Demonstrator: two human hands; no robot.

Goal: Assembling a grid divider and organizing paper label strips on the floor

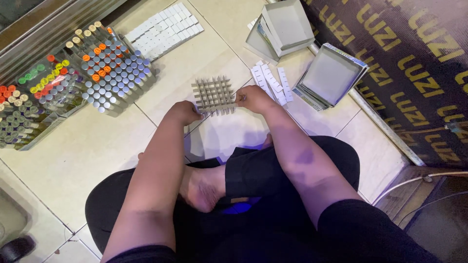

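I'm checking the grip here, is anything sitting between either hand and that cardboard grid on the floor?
Nothing visible does. The left hand touches the cardboard grid at its left edge and the right hand at its right edge. The loose white strips lie beyond the right hand.

I see bright light from above on the pale shiny floor tiles (87,146), with soft glare. My lap below is dark and hard to see. A purple-blue glow shows there. Edges bend a little. The picture is mostly sharp.
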